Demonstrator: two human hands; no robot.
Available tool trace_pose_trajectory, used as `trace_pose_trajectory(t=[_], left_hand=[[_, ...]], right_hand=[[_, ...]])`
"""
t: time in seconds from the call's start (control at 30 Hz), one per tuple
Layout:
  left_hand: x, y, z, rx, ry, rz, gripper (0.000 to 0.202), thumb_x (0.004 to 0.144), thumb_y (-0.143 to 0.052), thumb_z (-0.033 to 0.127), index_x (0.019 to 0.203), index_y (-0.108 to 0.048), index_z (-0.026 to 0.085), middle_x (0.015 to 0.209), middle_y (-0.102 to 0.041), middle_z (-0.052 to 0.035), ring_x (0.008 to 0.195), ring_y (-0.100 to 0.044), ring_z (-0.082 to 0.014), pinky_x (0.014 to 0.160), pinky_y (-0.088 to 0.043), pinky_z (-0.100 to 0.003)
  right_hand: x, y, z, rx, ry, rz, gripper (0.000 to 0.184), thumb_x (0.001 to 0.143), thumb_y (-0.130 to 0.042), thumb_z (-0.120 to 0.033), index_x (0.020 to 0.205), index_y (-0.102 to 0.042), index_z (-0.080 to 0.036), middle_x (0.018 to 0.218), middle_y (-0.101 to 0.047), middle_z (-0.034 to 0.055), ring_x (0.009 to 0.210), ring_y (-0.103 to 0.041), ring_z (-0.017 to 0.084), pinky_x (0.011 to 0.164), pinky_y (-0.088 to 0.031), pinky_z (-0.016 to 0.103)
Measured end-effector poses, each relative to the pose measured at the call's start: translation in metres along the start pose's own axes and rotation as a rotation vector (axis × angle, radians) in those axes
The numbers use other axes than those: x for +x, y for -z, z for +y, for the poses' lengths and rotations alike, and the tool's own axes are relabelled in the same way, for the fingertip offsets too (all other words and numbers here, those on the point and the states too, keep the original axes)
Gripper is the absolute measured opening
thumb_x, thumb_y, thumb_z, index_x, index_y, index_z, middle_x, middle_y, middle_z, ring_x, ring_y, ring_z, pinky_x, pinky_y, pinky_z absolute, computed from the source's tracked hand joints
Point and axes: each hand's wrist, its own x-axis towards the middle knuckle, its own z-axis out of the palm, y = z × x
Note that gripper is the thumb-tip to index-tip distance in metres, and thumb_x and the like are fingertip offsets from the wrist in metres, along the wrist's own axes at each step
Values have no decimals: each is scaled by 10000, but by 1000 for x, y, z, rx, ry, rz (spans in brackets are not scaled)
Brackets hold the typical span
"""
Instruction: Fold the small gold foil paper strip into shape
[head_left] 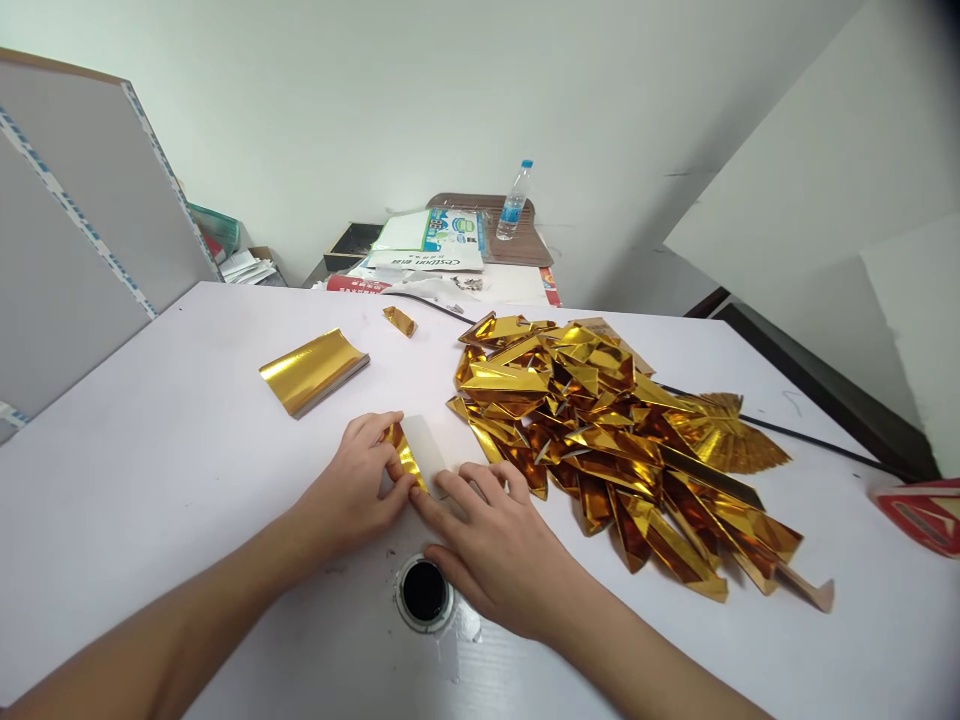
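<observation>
A small sheet of gold foil paper (417, 455), white on its back, lies on the white table (150, 470) between my hands, partly folded. My left hand (352, 490) pinches its left edge with thumb and fingers. My right hand (487, 540) rests flat beside it, fingertips pressing its lower right edge. A stack of flat gold sheets (313, 371) lies further back on the left. A large heap of folded gold pieces (600, 420) spreads to the right of my hands.
One folded gold piece (400, 320) lies alone near the far edge. A round cable hole (424, 592) sits just in front of my hands. A black cable (810, 438) runs across the right. A water bottle (514, 201) and papers stand on a desk behind. A grey board (75, 220) leans at left.
</observation>
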Motion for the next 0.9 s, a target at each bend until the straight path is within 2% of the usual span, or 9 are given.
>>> trace_pose_trajectory(t=[0.33,0.6,0.73,0.9], left_hand=[[1,1,1,0,5,-16,205,952,-602,247,753,-595,200,1498,-570,-134,1391,-488,-358,1149,-461,-624],[3,3,-3,-6,34,-25,203,926,-657,274,734,-655,208,1517,-581,-106,1405,-494,-363,1127,-496,-609],[4,6,-2,-8,52,-54,193,914,-660,270,730,-660,212,1515,-587,-101,1425,-482,-366,1131,-496,-612],[6,8,-3,-2,55,-80,218,919,-665,298,717,-664,216,1538,-577,-79,1447,-461,-374,1142,-487,-624]], right_hand=[[-1,1,-5,-33,-33,-38,512,1074,-561,-478,1521,-541,-230,1290,-669,130,1144,-529,341,1017,-301,550],[-2,0,-15,47,-125,-53,589,1024,-637,-526,1530,-535,-241,1330,-640,128,1183,-520,349,1049,-317,571],[-5,-3,-21,80,-163,-59,625,1043,-552,-618,1538,-530,-237,1383,-617,154,1194,-500,364,1038,-328,579],[-7,-5,-24,59,-161,-7,672,1044,-491,-691,1484,-585,-193,1429,-612,165,1247,-479,386,1072,-281,586]])
